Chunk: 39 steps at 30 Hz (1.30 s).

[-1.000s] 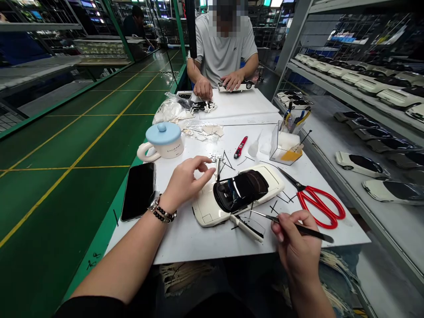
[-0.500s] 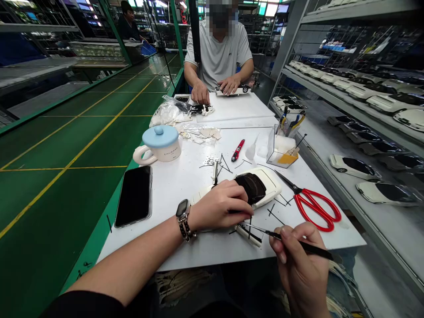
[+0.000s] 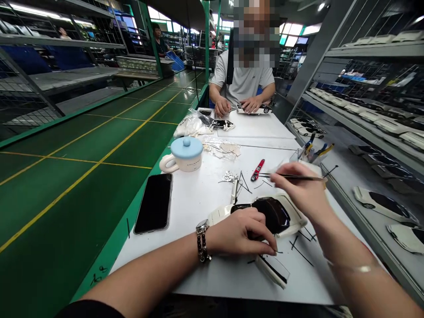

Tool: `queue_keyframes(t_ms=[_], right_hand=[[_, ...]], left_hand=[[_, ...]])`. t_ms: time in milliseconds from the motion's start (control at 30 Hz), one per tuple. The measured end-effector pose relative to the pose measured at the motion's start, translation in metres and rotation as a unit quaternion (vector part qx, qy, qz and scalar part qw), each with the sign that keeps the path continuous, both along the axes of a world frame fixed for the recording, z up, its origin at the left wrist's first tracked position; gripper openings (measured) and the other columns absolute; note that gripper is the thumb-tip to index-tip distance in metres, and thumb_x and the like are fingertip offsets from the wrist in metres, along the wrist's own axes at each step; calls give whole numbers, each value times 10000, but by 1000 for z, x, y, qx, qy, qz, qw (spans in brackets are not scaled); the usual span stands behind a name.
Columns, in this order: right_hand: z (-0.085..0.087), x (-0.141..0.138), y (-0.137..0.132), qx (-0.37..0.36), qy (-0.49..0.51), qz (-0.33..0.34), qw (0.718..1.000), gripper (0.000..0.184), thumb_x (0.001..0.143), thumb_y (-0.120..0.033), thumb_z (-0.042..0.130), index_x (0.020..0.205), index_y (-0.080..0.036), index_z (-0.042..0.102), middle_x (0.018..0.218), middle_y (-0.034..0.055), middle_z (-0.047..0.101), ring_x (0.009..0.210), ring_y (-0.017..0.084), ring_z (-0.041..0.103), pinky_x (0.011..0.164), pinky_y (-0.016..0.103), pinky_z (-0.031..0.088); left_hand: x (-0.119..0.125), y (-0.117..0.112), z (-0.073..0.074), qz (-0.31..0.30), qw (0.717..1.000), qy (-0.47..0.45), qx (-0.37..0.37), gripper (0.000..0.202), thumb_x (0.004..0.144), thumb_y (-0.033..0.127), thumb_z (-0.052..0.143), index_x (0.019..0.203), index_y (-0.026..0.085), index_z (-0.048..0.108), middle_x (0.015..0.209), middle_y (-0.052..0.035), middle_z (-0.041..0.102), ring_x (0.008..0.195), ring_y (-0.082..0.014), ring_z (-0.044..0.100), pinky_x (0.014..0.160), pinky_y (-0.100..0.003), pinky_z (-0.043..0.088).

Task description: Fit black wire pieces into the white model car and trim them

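A white model car point(image 3: 293, 212) with a glossy dark roof lies on the table, its near door point(image 3: 272, 273) and far door point(image 3: 235, 191) swung out. My left hand point(image 3: 243, 232) rests across the car's near side. Its thumb and forefinger are closed, and the end of a thin black strip point(image 3: 279, 252) pokes out from them. My right hand point(image 3: 300, 190) is raised beyond the car's rear, closed around dark tweezers point(image 3: 291, 176) whose tips point left towards a red utility knife point(image 3: 257, 170). Loose black strips point(image 3: 303, 255) lie right of the car.
A lidded mug point(image 3: 187, 159) and a phone point(image 3: 153, 203) stand at the left. A pen holder point(image 3: 311, 154) is behind my right hand. Across the table a co-worker point(image 3: 245, 81) handles another model car point(image 3: 253, 109). Shelves of model cars point(image 3: 380, 110) line the right side.
My right hand has moved with the tweezers from beside the near door up to the far side of the car. My left hand stays at the car. The view has shifted left.
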State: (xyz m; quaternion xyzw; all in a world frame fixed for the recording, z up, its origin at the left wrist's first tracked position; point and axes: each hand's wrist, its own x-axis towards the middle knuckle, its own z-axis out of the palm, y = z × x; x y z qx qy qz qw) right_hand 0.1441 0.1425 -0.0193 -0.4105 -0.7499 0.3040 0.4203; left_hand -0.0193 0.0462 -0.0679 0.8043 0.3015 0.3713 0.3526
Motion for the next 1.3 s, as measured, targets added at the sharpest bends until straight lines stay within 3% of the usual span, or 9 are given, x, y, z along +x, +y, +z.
queue_keyframes(t_ms=[100, 267, 467, 767, 1200, 1300], right_hand=[[-14, -27, 43, -24, -102, 65, 992, 211, 768, -367, 672, 747, -188, 563, 677, 0, 612, 602, 147, 564, 586, 285, 425], [-30, -55, 70, -47, -165, 47, 984, 211, 765, -339, 657, 732, -191, 511, 590, -11, 590, 537, 148, 553, 546, 279, 401], [-31, -79, 80, -56, -192, 58, 978, 209, 747, -325, 666, 703, -187, 516, 596, -7, 575, 537, 140, 526, 512, 264, 358], [-33, -87, 92, -69, -193, 139, 969, 231, 691, -330, 714, 686, -184, 535, 647, -13, 600, 592, 127, 512, 554, 265, 369], [-33, -88, 102, -96, -189, 158, 964, 232, 703, -349, 688, 706, -181, 529, 650, 5, 600, 602, 147, 544, 560, 273, 401], [-31, -89, 100, -100, -202, 148, 963, 220, 712, -331, 678, 708, -187, 512, 637, -1, 599, 609, 151, 552, 576, 274, 404]], left_hand=[[0, 1, -2, -5, 1000, -1, 0, 83, 785, 251, 721, 788, 169, 718, 586, 35, 449, 601, -91, 453, 704, -232, 408], [2, 2, -5, -15, 1000, -6, 5, 93, 788, 257, 720, 780, 164, 713, 555, 44, 422, 586, -88, 450, 686, -230, 400], [3, 4, -7, -26, 1000, -3, 11, 312, 863, 451, 598, 778, 168, 702, 543, 33, 422, 587, -98, 451, 692, -246, 400], [5, 4, -8, -34, 993, -92, 69, 355, 863, 431, 599, 742, 110, 691, 539, 49, 369, 530, -84, 398, 645, -282, 364], [5, 4, -7, -34, 997, -40, 50, 210, 844, 333, 656, 760, 142, 681, 532, 58, 364, 539, -81, 405, 647, -259, 367], [5, 4, -8, -37, 995, -71, 61, 238, 843, 333, 654, 749, 117, 682, 532, 62, 348, 527, -75, 387, 634, -260, 351]])
